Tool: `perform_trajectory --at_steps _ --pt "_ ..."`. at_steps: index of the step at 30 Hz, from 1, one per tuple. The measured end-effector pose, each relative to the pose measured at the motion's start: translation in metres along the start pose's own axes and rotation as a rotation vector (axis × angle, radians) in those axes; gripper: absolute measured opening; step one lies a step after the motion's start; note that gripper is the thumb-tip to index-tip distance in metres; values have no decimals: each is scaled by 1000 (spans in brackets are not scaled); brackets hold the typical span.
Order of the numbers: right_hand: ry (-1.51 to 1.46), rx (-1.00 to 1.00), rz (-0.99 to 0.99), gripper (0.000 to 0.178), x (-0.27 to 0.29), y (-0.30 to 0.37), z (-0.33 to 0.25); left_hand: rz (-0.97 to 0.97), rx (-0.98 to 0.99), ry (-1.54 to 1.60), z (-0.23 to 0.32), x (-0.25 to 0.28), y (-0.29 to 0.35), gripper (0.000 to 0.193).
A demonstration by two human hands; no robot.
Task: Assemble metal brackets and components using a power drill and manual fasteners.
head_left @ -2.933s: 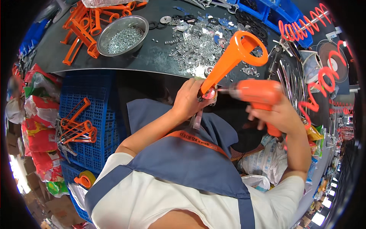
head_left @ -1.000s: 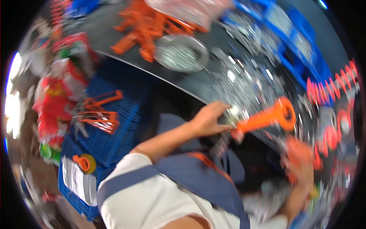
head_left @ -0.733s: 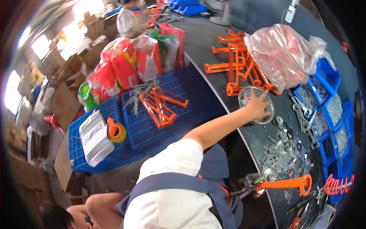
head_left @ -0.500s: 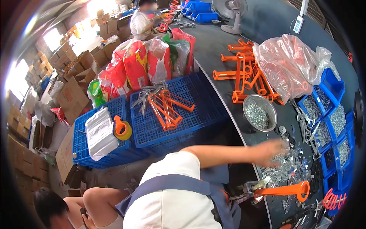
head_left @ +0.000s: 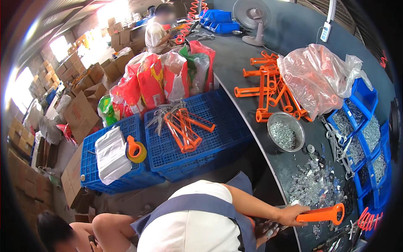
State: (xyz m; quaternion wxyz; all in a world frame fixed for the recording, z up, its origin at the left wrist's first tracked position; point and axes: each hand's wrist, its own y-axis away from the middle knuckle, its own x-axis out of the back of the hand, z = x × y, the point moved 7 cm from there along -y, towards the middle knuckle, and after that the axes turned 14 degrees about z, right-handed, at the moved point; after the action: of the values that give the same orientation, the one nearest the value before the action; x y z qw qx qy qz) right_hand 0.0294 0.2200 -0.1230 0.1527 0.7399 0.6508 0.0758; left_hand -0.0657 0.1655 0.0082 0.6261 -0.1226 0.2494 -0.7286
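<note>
An orange caulking gun with an open, cradle-like frame lies level over the bench's near edge, its ring end pointing right. My left hand is closed round the frame's near end, where the metal handle part begins. Just below it, close to my body, my right hand is bent in at the handle end; the left forearm and apron partly hide it. Beyond the hands a heap of small metal parts, with dark and grey washers among them, is spread over the dark bench.
A steel bowl of small parts stands beyond the heap. Blue bins of hardware line the right. Orange frames lie by a plastic bag. Blue crates carry caulking guns and tape. A person sits lower left.
My left hand has come back from the heap of small parts toward my body and has closed on the near end of the caulking gun. The view has shifted slightly.
</note>
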Motion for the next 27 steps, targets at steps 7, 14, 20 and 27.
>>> perform_trajectory --at_steps 7,14,20,27 --pt "-88 20 180 37 54 -28 51 55 9 -38 3 16 -6 38" --pt "449 844 432 34 19 0 16 -248 93 729 101 52 -20 70" --pt "248 666 98 38 48 41 -57 343 42 950 103 168 -64 73" --pt "-544 -103 -71 53 -29 28 -59 124 145 762 106 84 -21 70"
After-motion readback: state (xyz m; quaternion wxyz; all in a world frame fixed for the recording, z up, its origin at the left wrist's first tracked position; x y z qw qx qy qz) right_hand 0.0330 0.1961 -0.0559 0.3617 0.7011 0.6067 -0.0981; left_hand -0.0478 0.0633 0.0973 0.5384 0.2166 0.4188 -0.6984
